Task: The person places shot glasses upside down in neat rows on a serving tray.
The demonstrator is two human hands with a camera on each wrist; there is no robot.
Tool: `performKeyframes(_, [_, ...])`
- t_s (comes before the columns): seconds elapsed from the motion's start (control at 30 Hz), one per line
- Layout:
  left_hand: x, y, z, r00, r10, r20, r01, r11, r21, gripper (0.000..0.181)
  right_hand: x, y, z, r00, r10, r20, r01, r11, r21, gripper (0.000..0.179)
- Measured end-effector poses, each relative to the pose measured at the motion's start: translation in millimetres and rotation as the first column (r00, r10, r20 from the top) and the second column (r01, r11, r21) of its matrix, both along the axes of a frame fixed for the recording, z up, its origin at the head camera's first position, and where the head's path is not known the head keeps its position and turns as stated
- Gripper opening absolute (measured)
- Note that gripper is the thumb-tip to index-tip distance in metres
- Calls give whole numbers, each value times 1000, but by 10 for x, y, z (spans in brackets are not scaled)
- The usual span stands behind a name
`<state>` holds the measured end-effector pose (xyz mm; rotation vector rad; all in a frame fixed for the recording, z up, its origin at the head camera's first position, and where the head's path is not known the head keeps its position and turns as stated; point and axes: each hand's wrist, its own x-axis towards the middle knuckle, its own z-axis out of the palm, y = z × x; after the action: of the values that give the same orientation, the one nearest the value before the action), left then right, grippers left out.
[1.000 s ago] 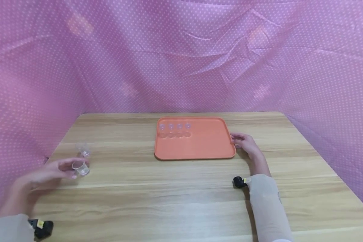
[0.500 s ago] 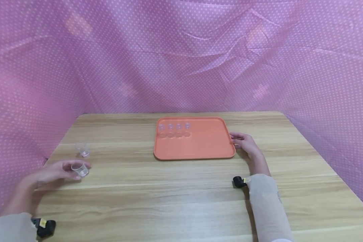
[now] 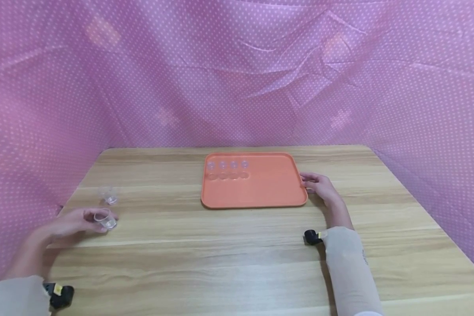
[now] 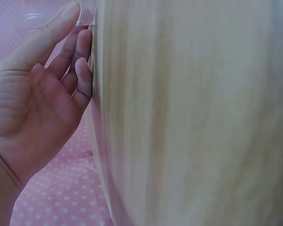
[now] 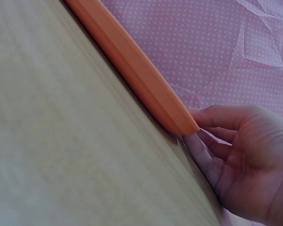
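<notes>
Left hand (image 3: 74, 223) and right hand (image 3: 320, 188) each pinch, the 2 well apart.

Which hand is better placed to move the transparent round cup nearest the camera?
Probably the left hand: it has that cup between thumb and fingers. The right hand is well away, holding the right edge of the orange rectangular tray.

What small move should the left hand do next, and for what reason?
Probably move the clear cup a little toward the orange tray: the left hand has its fingers round the cup, the right hand grips the tray's edge, and the tray has bare space beside its clear items.
</notes>
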<state>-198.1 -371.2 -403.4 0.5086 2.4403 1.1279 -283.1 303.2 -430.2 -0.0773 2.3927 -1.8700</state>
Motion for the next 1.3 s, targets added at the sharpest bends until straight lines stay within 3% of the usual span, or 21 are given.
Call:
performKeyframes(0.27, [-10, 57, 33, 1000, 11, 20, -11, 1000, -19, 38, 8, -15, 4, 1000, -12, 11, 12, 1000, -21, 43])
performKeyframes(0.47, [-38, 189, 105, 995, -29, -92, 27, 999, -17, 41, 13, -6, 9, 1000, -8, 14, 9, 1000, -20, 44])
performKeyframes(0.73, [-130, 395, 248, 987, 37, -153, -42, 999, -26, 48, 17, -2, 20, 1000, 2, 20, -2, 1000, -5, 45])
performKeyframes(1.2, [-304, 803, 428, 952, 106, -286, -134, 988, -81, 47, -3, -6, -4, 1000, -13, 10, 13, 1000, -23, 43])
performKeyframes(1.3, [-341, 882, 446, 953, 104, -284, -131, 988, -79, 46, 78, -63, 114, 1000, -4, 23, 4, 1000, -10, 44])
